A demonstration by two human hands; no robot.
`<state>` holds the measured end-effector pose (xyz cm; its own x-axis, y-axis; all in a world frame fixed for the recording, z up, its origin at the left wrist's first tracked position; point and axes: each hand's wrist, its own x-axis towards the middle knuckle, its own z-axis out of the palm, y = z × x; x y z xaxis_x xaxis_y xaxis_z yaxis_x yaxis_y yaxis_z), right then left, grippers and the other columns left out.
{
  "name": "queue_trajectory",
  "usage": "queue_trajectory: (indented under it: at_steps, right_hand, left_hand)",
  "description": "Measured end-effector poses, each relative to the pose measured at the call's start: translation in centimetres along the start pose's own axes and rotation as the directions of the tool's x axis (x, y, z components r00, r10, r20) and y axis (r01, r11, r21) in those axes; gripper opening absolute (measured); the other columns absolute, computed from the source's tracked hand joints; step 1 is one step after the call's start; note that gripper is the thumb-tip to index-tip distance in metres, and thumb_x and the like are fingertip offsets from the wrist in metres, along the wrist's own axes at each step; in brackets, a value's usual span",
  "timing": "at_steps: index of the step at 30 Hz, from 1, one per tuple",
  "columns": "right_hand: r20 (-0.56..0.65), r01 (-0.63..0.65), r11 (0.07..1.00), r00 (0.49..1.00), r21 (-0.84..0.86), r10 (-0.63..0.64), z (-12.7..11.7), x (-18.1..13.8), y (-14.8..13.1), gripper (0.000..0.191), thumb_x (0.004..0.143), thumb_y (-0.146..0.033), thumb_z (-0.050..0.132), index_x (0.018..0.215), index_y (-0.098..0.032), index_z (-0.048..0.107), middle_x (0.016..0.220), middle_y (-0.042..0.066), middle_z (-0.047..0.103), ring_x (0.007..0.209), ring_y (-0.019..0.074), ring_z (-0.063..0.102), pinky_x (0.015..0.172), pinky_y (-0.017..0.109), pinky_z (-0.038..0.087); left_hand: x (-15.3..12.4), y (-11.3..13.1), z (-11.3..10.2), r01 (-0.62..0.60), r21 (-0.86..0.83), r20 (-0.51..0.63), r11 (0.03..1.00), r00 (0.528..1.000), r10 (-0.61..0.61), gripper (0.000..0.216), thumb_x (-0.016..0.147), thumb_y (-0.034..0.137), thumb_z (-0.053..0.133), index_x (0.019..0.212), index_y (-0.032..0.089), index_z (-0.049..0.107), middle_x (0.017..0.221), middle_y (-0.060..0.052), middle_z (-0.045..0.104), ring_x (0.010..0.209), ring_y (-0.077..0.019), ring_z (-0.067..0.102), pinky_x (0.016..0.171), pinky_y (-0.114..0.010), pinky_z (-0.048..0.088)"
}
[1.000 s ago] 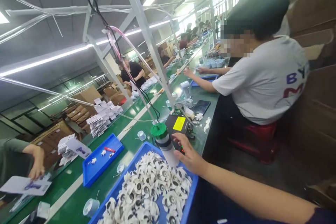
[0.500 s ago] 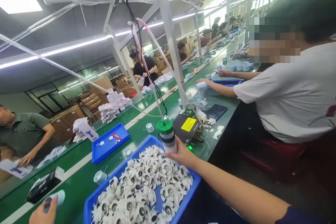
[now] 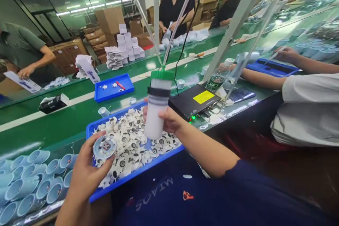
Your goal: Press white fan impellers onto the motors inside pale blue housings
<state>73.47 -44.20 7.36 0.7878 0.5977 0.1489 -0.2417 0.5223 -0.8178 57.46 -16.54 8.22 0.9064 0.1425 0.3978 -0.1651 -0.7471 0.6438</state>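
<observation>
My left hand (image 3: 88, 169) is wrapped round a light-blue plastic cup-shaped housing (image 3: 105, 147), its open end facing me with small parts and wires inside. In my right hand (image 3: 169, 120) is a white cylindrical tool (image 3: 155, 122) with a green cap and a black band; a clear tube and a black cable run up from its top. The tool leans slightly and its lower end is over the blue tray (image 3: 113, 190). White fan impellers (image 3: 132, 145) with dark round hubs are heaped in that tray, just beyond my left hand.
Light-blue cups (image 3: 23, 189) lie in rows at the lower left. A black box (image 3: 194, 100) with a yellow label sits right of the tool. Further off are a smaller blue tray (image 3: 113, 90), a metal post (image 3: 233, 24) and a co-worker's arm (image 3: 265, 77) at the right.
The view has turned and tilted downward. My left hand has brought the blue housing from the lower left to the tray's near side. My right hand still grips the tool, nearer the left hand.
</observation>
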Motion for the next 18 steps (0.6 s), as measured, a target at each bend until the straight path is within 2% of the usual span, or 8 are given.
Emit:
queue_trajectory:
  at_steps: [2, 4, 7, 9, 11, 13, 15, 18]
  right_hand:
    - [0.118, -0.004, 0.988, 0.993, 0.155, -0.014, 1.9, 0.1, -1.1, 0.085, 0.057, -0.06, 0.094, 0.127, -0.026, 0.057, 0.107, 0.002, 0.072, 0.084, 0.0169, 0.071, 0.085, 0.038, 0.063]
    - [0.23, -0.031, 0.962, 0.973, 0.272, -0.034, 3.7, 0.1, -2.3, 0.08, 0.063, -0.054, 0.091, 0.129, -0.027, 0.054, 0.111, 0.001, 0.073, 0.09, 0.0188, 0.074, 0.089, 0.04, 0.064]
    - [0.307, -0.05, 0.953, 0.95, 0.299, -0.047, 6.0, -0.1, -3.3, 0.062, 0.071, -0.047, 0.083, 0.122, -0.026, 0.056, 0.118, 0.001, 0.071, 0.1, 0.0195, 0.074, 0.091, 0.037, 0.064]
    - [0.325, -0.039, 0.966, 0.945, 0.257, -0.048, 7.2, -0.5, -3.3, 0.047, 0.077, -0.045, 0.077, 0.115, -0.024, 0.06, 0.121, 0.001, 0.069, 0.1, 0.0176, 0.074, 0.089, 0.034, 0.064]
    - [0.288, -0.025, 0.984, 0.957, 0.177, -0.028, 8.1, -1.1, -3.1, 0.041, 0.08, -0.048, 0.077, 0.109, -0.022, 0.063, 0.118, 0.001, 0.069, 0.095, 0.0159, 0.073, 0.086, 0.032, 0.065]
    - [0.187, -0.021, 0.997, 0.982, 0.078, 0.006, 8.7, -1.8, -2.9, 0.048, 0.077, -0.055, 0.084, 0.104, -0.021, 0.064, 0.111, 0.002, 0.07, 0.093, 0.0169, 0.073, 0.086, 0.032, 0.066]
    - [0.089, -0.022, 1.0, 0.996, 0.001, 0.022, 9.1, -2.4, -2.8, 0.059, 0.069, -0.065, 0.089, 0.099, -0.02, 0.064, 0.104, 0.003, 0.069, 0.093, 0.0187, 0.073, 0.086, 0.034, 0.067]
    - [0.065, 0.003, 0.998, 0.998, -0.065, 0.002, 9.3, -2.8, -3.0, 0.066, 0.065, -0.072, 0.089, 0.096, -0.02, 0.063, 0.098, 0.002, 0.068, 0.095, 0.0204, 0.074, 0.087, 0.035, 0.066]
  left_hand:
    - [-0.6, 1.3, 2.1, -0.087, 0.011, 0.065, 0.996, 0.994, 0.086, 0.052, 0.088, 0.031, 0.068, 0.139, 0.024, 0.058, 0.14, -0.014, 0.069, 0.128, -0.0298, 0.069, 0.11, -0.047, 0.056]
    - [-1.5, 2.4, 4.1, -0.143, 0.039, 0.071, 0.989, 0.988, 0.14, 0.052, 0.087, 0.026, 0.065, 0.138, 0.023, 0.057, 0.132, -0.011, 0.071, 0.122, -0.0265, 0.071, 0.106, -0.043, 0.058]
    - [-2.7, 4.0, 5.9, -0.175, 0.058, 0.072, 0.983, 0.983, 0.171, 0.055, 0.084, 0.036, 0.074, 0.134, 0.021, 0.058, 0.121, -0.009, 0.074, 0.109, -0.026, 0.074, 0.095, -0.04, 0.061]
    - [-2.9, 5.0, 6.2, -0.182, 0.051, 0.11, 0.982, 0.978, 0.175, 0.052, 0.081, 0.048, 0.081, 0.123, 0.021, 0.065, 0.109, -0.006, 0.077, 0.095, -0.0256, 0.076, 0.081, -0.036, 0.062]
    - [-2.7, 5.9, 6.1, -0.206, 0.034, 0.154, 0.978, 0.968, 0.198, 0.041, 0.082, 0.054, 0.082, 0.106, 0.022, 0.071, 0.095, -0.004, 0.078, 0.081, -0.0232, 0.076, 0.068, -0.032, 0.06]
    - [-2.4, 6.7, 5.8, -0.231, 0.027, 0.163, 0.973, 0.961, 0.223, 0.036, 0.085, 0.057, 0.078, 0.094, 0.023, 0.071, 0.086, -0.002, 0.077, 0.073, -0.0215, 0.074, 0.062, -0.031, 0.059]
    - [-2.2, 7.2, 5.6, -0.224, 0.04, 0.165, 0.974, 0.963, 0.215, 0.037, 0.085, 0.06, 0.077, 0.088, 0.023, 0.071, 0.081, -0.002, 0.076, 0.069, -0.0209, 0.073, 0.059, -0.031, 0.058]
    - [-2.3, 7.2, 5.6, -0.185, 0.053, 0.209, 0.981, 0.963, 0.171, 0.037, 0.084, 0.059, 0.077, 0.084, 0.023, 0.071, 0.079, -0.001, 0.075, 0.067, -0.0208, 0.072, 0.057, -0.031, 0.056]
